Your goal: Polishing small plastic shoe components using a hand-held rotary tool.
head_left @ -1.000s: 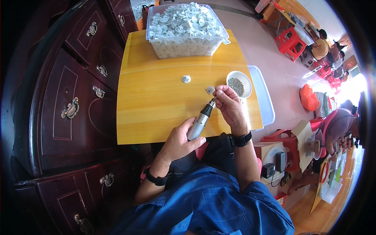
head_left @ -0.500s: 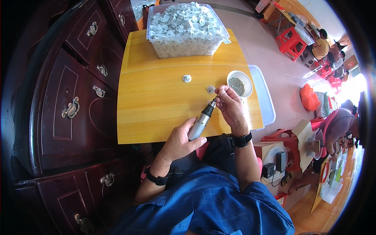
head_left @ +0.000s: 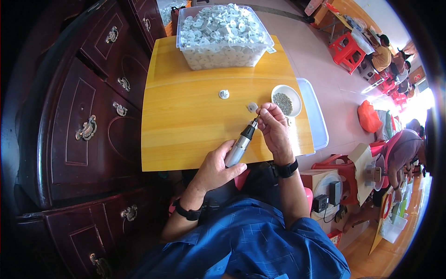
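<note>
My left hand [head_left: 215, 168] is closed around a silver and black electric screwdriver [head_left: 238, 149], its bit slanting up and to the right. Right by the bit's tip, my right hand [head_left: 275, 129] pinches thumb and fingers together. What sits in that pinch is too small to make out. A white plastic disc part [head_left: 252, 107] lies just left of those fingertips. Another white plastic part [head_left: 224, 94] rests farther left on the yellow table [head_left: 186, 121]. Beside my right hand stands a white bowl [head_left: 297, 106] of small metal pieces, which look like screws.
A clear plastic tub [head_left: 223, 59] heaped with white parts stands at the table's far side. Dark wooden drawers [head_left: 69, 135] line the left. A translucent lid or tray [head_left: 317, 116] shows beyond the right edge. Red stools [head_left: 347, 52] and other people are farther right.
The whole view has shifted slightly. Both hands keep nearly the same pose at the screwdriver and its tip.
</note>
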`<state>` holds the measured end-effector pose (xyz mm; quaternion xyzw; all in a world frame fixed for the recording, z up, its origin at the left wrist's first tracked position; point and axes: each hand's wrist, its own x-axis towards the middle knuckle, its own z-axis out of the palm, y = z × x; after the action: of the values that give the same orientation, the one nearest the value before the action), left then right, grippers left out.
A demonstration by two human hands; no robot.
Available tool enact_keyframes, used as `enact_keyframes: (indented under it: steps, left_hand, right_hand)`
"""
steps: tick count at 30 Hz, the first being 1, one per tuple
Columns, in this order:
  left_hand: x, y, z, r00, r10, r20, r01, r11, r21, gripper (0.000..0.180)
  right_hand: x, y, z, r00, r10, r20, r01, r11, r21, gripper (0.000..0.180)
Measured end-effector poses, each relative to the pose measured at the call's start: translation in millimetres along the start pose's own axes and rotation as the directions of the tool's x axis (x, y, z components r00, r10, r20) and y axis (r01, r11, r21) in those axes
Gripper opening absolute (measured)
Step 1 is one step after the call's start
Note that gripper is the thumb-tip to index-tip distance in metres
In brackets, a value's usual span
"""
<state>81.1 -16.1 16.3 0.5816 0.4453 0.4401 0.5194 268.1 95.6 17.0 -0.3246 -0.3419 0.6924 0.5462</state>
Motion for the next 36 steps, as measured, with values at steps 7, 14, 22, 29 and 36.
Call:
enact_keyframes:
  steps: [7, 14, 22, 29, 36]
  left_hand:
    - [0, 9, -2, 0.998, -0.066, -0.014, 0.066, 0.997, 0.038, 0.058]
    - [0, 9, 0, 0.997, 0.001, -0.078, 0.009, 0.992, 0.127, 0.055]
    - [1, 6, 0, 0.995, 0.027, -0.091, -0.015, 0.992, 0.129, 0.054]
    - [0, 3, -1, 0.995, 0.017, -0.093, -0.004, 0.991, 0.133, 0.056]
    - [0, 4, -1, 0.995, 0.027, -0.093, -0.015, 0.992, 0.126, 0.055]
  right_hand:
    - [0, 3, 1, 1.000, 0.003, 0.000, -0.003, 1.000, -0.007, 0.011]
    - [-4, 0, 5, 0.999, 0.021, -0.036, -0.025, 0.994, -0.109, 0.016]
    - [-9, 7, -13, 0.987, -0.130, -0.095, 0.060, 0.845, -0.531, 0.019]
    - [-13, 15, -4, 0.927, -0.355, 0.121, 0.193, 0.175, -0.965, 0.027]
    - [-6, 25, -17, 0.894, -0.390, 0.218, 0.252, 0.036, -0.967, 0.022]
